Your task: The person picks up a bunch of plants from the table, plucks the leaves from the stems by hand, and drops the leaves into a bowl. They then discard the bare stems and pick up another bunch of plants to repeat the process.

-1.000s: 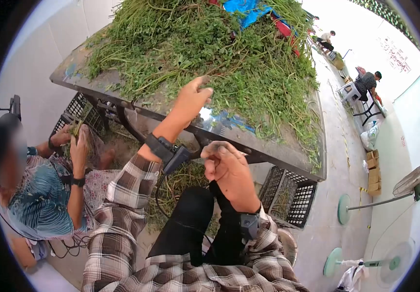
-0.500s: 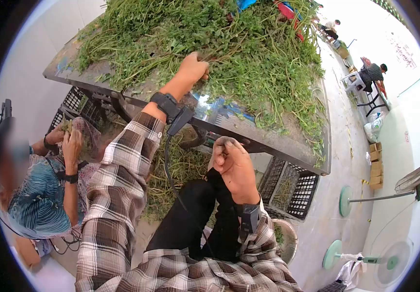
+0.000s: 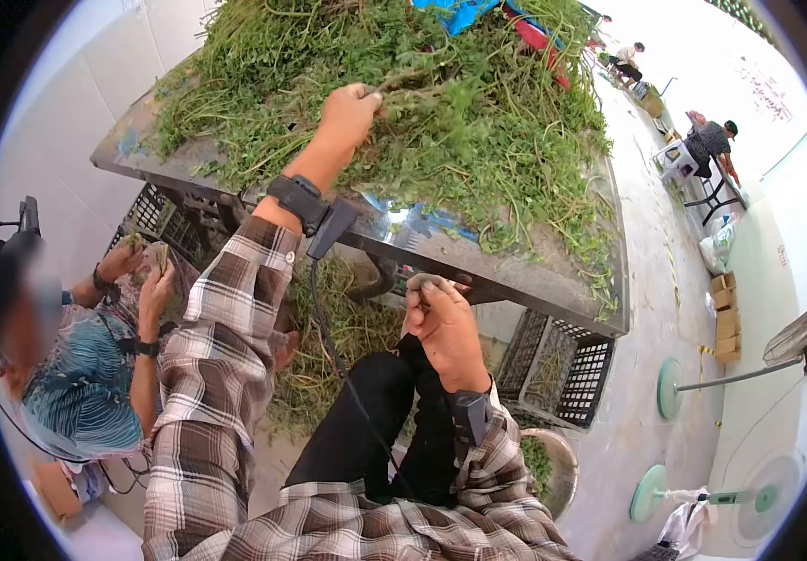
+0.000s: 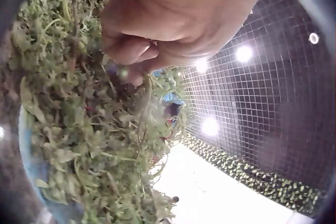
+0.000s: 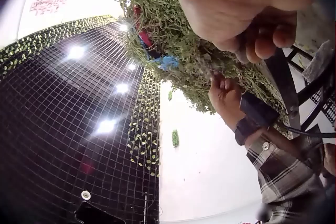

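Observation:
My left hand (image 3: 347, 117) is over the near left part of a heap of leafy green stems (image 3: 300, 70) on the table. Its thumb and fingers pinch a leafy stem (image 3: 408, 84), whose leafy end blurs against the heap. In the right wrist view the same left hand (image 5: 227, 98) shows at the heap's edge. My right hand (image 3: 447, 337) is raised above my lap, below the table's near edge, palm turned up. Its fingers curl loosely with nothing visible in them, and the fingertips look dark with dirt.
Under the table (image 3: 553, 294) stand black plastic crates (image 3: 583, 383), and loose stems (image 3: 338, 337) lie on the floor. A bowl of greens (image 3: 560, 467) is by my right side. On the left sits another person (image 3: 85, 374) handling stems. Fans (image 3: 670, 388) stand at the right.
My left hand has moved from near the table edge up into the heap, closed on a stem and drawn it out a little. The right hand stays above the lap, its fingers slightly looser.

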Demonstrator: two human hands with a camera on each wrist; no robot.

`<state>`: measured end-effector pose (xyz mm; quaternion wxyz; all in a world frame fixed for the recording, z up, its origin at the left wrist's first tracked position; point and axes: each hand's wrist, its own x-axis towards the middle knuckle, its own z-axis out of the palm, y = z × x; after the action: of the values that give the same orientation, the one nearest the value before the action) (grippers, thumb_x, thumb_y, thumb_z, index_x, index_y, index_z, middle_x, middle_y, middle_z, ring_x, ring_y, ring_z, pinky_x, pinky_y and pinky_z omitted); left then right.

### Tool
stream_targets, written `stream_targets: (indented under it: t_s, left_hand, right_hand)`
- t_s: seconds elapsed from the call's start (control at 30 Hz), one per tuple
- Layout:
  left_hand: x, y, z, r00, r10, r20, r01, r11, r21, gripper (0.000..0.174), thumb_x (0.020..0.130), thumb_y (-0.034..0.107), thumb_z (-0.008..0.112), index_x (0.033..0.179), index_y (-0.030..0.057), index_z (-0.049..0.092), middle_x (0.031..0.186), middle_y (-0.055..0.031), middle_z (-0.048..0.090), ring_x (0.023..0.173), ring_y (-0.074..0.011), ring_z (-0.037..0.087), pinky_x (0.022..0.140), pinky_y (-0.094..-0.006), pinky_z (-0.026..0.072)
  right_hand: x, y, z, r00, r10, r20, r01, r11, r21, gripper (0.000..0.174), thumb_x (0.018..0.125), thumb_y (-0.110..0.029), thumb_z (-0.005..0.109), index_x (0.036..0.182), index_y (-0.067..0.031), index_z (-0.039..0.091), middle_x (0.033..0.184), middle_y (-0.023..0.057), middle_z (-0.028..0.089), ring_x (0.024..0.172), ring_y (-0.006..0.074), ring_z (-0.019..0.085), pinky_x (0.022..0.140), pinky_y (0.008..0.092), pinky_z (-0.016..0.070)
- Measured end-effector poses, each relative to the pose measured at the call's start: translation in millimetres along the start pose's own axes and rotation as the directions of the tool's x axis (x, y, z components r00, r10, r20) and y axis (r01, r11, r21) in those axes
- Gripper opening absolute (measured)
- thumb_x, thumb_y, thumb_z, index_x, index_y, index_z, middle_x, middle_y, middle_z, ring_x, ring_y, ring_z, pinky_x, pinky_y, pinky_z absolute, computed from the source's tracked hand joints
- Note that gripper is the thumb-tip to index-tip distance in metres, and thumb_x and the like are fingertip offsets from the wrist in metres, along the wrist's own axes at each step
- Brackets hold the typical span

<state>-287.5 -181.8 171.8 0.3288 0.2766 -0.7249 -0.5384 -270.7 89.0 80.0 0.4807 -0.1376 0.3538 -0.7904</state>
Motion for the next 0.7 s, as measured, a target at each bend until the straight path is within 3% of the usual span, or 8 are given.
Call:
stream_targets:
  t_s: [0.13, 0.2, 0.27, 0.37, 0.47, 0.53, 0.63, 0.7]
  left_hand:
    - [-6.7, 32.6, -4.3, 0.991, 0.129, -0.046, -0.134, 0.983, -0.129, 0.021, 0.087, 0.018, 0.051, 0.093, -0.0009, 0.059, 0.073, -0.0027, 0.058, 0.055, -0.0108, 0.043, 0.050, -0.0280, 0.0370]
    - [-5.4, 33.7, -4.2, 0.894, 0.430, -0.124, -0.396, 0.889, 0.229, 0.022, 0.085, 0.018, 0.053, 0.089, -0.0024, 0.059, 0.073, -0.0051, 0.060, 0.057, -0.0146, 0.049, 0.054, -0.0314, 0.0409]
    - [-8.7, 18.8, -1.3, 0.851, 0.513, -0.112, -0.440, 0.813, 0.381, 0.023, 0.082, 0.019, 0.055, 0.082, -0.0032, 0.060, 0.070, -0.0074, 0.060, 0.060, -0.0183, 0.053, 0.058, -0.0339, 0.0426]
    - [2.9, -28.0, -2.1, 0.936, 0.325, 0.139, -0.338, 0.709, 0.619, 0.022, 0.079, 0.019, 0.055, 0.076, -0.0024, 0.061, 0.066, -0.0085, 0.060, 0.060, -0.0194, 0.053, 0.060, -0.0345, 0.0423]
    - [4.9, -39.4, -1.4, 0.980, 0.116, 0.165, -0.182, 0.862, 0.474, 0.021, 0.079, 0.018, 0.054, 0.072, -0.0005, 0.061, 0.059, -0.0055, 0.055, 0.049, -0.0171, 0.047, 0.048, -0.0338, 0.0386]
    - [-5.0, -16.7, -6.5, 0.924, -0.272, 0.271, 0.233, 0.958, 0.166, 0.021, 0.082, 0.020, 0.054, 0.072, 0.0024, 0.058, 0.054, -0.0010, 0.047, 0.039, -0.0106, 0.034, 0.037, -0.0276, 0.0276]
    - [-13.3, 0.8, 1.4, 0.826, -0.356, 0.437, 0.449, 0.884, -0.130, 0.022, 0.086, 0.024, 0.053, 0.075, 0.0052, 0.054, 0.052, 0.0029, 0.040, 0.036, -0.0055, 0.024, 0.034, -0.0221, 0.0174]
    - [-19.0, 3.7, 6.1, 0.841, -0.291, 0.456, 0.404, 0.899, -0.171, 0.022, 0.087, 0.025, 0.052, 0.077, 0.0055, 0.055, 0.053, 0.0030, 0.042, 0.039, -0.0052, 0.025, 0.036, -0.0219, 0.0178]
  right_hand:
    - [1.5, 1.8, -1.4, 1.000, -0.010, 0.002, 0.010, 1.000, -0.004, 0.016, 0.092, -0.013, 0.047, 0.094, -0.0007, 0.057, 0.076, 0.0028, 0.055, 0.059, 0.0083, 0.048, 0.049, 0.0234, 0.0370]
    - [1.0, 2.5, -2.4, 1.000, 0.001, -0.009, -0.001, 1.000, -0.009, 0.016, 0.091, -0.013, 0.047, 0.095, -0.0013, 0.057, 0.076, 0.0026, 0.054, 0.058, 0.0084, 0.048, 0.049, 0.0235, 0.0374]
    - [0.1, 2.9, -1.2, 1.000, -0.005, -0.007, 0.005, 1.000, -0.016, 0.016, 0.091, -0.013, 0.047, 0.095, -0.0014, 0.057, 0.076, 0.0025, 0.054, 0.059, 0.0084, 0.048, 0.049, 0.0235, 0.0374]
    - [-0.3, 3.7, 0.4, 1.000, -0.015, -0.004, 0.015, 1.000, -0.027, 0.015, 0.091, -0.013, 0.048, 0.095, -0.0015, 0.057, 0.075, 0.0022, 0.054, 0.059, 0.0084, 0.047, 0.049, 0.0234, 0.0373]
    - [-1.2, 5.3, -1.2, 1.000, -0.016, -0.010, 0.015, 0.999, -0.038, 0.015, 0.091, -0.013, 0.048, 0.095, -0.0014, 0.057, 0.075, 0.0019, 0.054, 0.059, 0.0084, 0.047, 0.049, 0.0232, 0.0372]
    - [-1.1, 6.7, -2.9, 1.000, -0.014, -0.011, 0.013, 0.999, -0.045, 0.015, 0.091, -0.013, 0.048, 0.095, -0.0014, 0.057, 0.075, 0.0017, 0.054, 0.059, 0.0083, 0.048, 0.049, 0.0231, 0.0373]
    - [0.1, 5.9, -2.4, 1.000, -0.022, -0.001, 0.022, 0.999, -0.046, 0.015, 0.091, -0.013, 0.048, 0.094, -0.0017, 0.058, 0.075, 0.0014, 0.054, 0.059, 0.0083, 0.048, 0.049, 0.0232, 0.0375]
    - [-0.5, 5.4, -0.8, 1.000, -0.021, -0.016, 0.020, 0.998, -0.053, 0.016, 0.091, -0.013, 0.048, 0.094, -0.0018, 0.058, 0.075, 0.0015, 0.054, 0.058, 0.0084, 0.047, 0.049, 0.0235, 0.0374]
